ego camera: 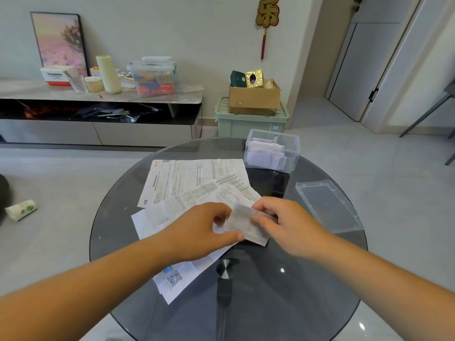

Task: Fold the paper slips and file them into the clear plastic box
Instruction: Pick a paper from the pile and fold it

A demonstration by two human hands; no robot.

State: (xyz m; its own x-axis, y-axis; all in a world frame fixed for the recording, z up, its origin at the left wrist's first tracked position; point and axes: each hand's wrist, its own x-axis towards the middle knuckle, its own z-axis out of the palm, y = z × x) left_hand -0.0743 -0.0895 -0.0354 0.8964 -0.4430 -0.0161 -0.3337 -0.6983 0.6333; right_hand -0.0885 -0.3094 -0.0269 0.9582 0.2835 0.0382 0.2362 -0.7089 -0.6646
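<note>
Fingers (231, 236) of my left hand (202, 227) and right hand (285, 223) pinch one paper slip (246, 225) between them; the clear plastic box (272, 150) sits beyond.

Bare tabletop (278, 183) separates lid (328, 205) from open box (293, 143); loose papers (192, 178) cover the left.

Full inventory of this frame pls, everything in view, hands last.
table: 1, smoked glass, round, centre foreground
clear plastic box: 1, transparent, open, table's far right
folded slips: several, white, inside the box
lid: 1, transparent, on table right of the hands
loose sheets: at least three, white printed, overlapping, mid-table
held slip: 1, white printed, between both hands
console: 1, grey, back wall left
cardboard box: 1, brown, on green bin
wall ornament: 1, red-gold, back wall
tissue pack: 1, white-green, floor left
left hand: 1, pinches slip's left edge
right hand: 1, pinches slip's right edge
</note>
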